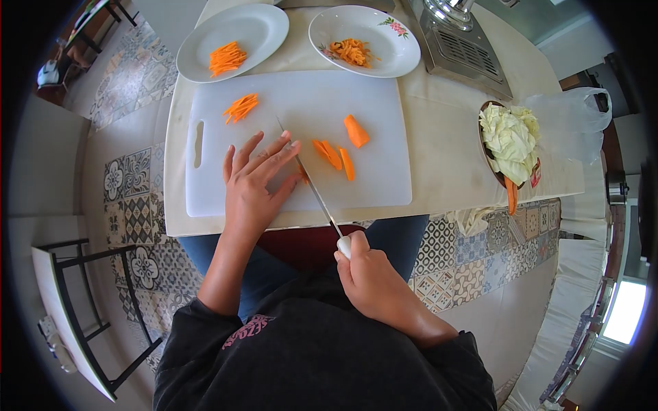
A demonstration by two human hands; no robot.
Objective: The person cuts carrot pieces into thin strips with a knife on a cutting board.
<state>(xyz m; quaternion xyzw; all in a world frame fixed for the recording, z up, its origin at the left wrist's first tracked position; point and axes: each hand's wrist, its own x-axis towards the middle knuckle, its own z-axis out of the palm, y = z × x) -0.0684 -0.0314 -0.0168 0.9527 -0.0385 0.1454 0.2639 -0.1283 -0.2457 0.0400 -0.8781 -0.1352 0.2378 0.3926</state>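
A kitchen knife [318,196] with a white handle is gripped in my right hand [373,277]. Its blade slants up and left over the white cutting board [295,85]. My left hand [253,181] is over the board with its fingers stretched out and spread, their tips close to the blade. An orange carrot piece [302,174] shows beside the blade near my left thumb, partly hidden. Right of the knife lie carrot slices [327,155] and a thicker carrot chunk [356,131]. Thin carrot sticks [241,107] form a small pile at the board's upper left.
Behind the board, one white plate [264,34] holds carrot sticks, and a flowered plate [404,58] holds carrot peelings. A metal appliance [466,55] stands at the back right. Further right are cut cabbage [510,140], a carrot [511,197] and a clear plastic bag [576,116].
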